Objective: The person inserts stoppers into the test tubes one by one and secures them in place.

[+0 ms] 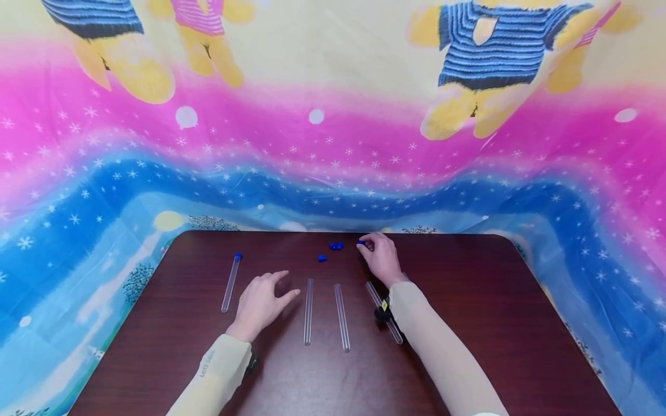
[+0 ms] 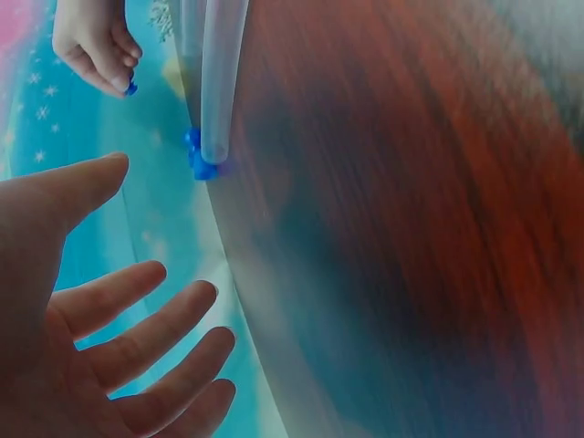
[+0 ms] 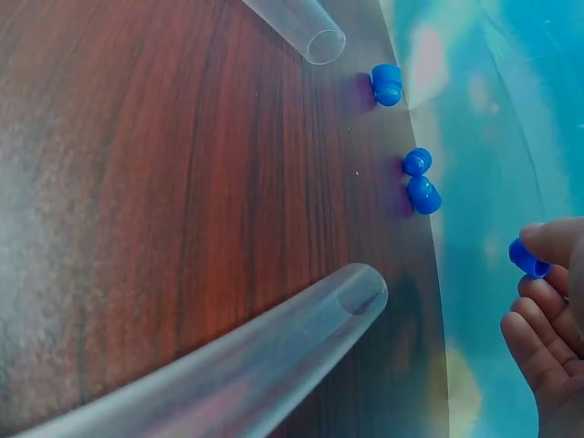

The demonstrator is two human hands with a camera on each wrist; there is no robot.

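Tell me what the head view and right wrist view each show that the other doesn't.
Only the head view shows the left hand and the capped tube beside it. Only the right wrist view shows the hollow opening of the held cap. Both show the right hand pinching that cap, three loose blue caps, uncapped clear tubes and the table.

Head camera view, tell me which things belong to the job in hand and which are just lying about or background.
Likely part of the job:
blue cap, pinched by the right hand
three loose caps on the table
three uncapped tubes
capped tube, left of the left hand

Likely just surroundings:
the table itself
printed cloth behind it
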